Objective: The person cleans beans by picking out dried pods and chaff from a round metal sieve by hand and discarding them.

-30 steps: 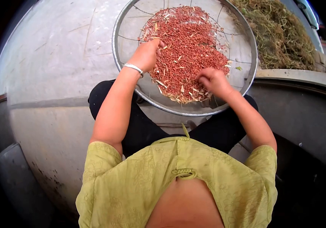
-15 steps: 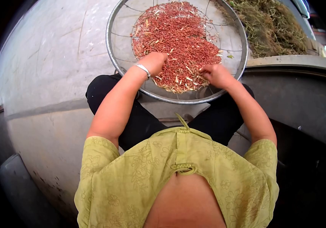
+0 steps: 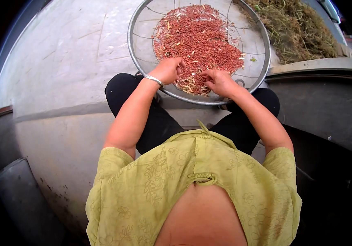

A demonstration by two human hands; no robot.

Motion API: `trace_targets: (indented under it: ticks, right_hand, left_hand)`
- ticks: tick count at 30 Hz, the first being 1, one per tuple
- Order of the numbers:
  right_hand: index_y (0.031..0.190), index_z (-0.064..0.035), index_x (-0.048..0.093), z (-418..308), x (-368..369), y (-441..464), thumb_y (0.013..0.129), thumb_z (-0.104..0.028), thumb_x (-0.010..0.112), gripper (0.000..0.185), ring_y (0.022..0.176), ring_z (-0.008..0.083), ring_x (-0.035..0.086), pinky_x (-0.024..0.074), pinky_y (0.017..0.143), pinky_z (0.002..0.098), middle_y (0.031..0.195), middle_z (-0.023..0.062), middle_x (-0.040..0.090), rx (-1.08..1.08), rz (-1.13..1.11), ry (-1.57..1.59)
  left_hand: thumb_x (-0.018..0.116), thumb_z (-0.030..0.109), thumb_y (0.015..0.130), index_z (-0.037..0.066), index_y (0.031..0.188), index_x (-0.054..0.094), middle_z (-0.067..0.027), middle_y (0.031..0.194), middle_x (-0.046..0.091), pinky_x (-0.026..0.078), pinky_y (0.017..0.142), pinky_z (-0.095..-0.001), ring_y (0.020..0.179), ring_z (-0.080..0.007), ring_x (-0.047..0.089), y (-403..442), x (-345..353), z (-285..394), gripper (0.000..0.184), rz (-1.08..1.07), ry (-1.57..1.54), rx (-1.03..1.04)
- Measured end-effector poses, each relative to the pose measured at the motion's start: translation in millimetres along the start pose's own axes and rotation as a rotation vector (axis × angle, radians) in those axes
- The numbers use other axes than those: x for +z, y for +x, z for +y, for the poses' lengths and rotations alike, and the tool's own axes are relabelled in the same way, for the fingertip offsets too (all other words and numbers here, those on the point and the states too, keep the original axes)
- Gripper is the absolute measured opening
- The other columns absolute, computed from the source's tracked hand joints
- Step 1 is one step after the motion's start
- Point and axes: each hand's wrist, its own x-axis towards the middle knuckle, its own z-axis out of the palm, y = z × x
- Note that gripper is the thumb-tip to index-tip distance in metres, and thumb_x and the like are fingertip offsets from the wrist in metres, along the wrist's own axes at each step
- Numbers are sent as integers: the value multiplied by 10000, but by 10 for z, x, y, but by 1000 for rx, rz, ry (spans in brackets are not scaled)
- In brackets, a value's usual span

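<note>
A big round sieve with a grey metal rim holds a spread of small red beans. Pale bits of husk and stalk are gathered at the bean layer's near edge. My left hand, with a silvery bracelet at the wrist, is over the left near edge of the beans; its fingers are curled, and whatever they hold is hidden. Opposite it, my right hand is over the husk bits, thumb and forefinger curved and a little apart. Nothing can be made out between them.
My knees in black trousers are spread below the sieve's near rim. Pale concrete floor lies to the left. A heap of dried plants is at the upper right, behind a curved pale ledge.
My right hand has moved left, closer to my left hand, and its thumb and forefinger are farther apart. The view has shifted, so the sieve appears slightly higher and to the right.
</note>
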Motion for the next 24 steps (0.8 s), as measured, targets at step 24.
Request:
trace_targets:
  ticks: [24]
  right_hand:
    - [921, -17, 574, 113, -98, 261, 878, -125, 584, 116, 647, 118, 631, 528, 515, 212, 781, 45, 615, 450, 59, 1261]
  left_hand:
    - [478, 74, 901, 42, 1036, 568, -41, 885, 603, 518, 698, -248, 788, -105, 589, 270, 88, 10, 165, 189, -126, 158]
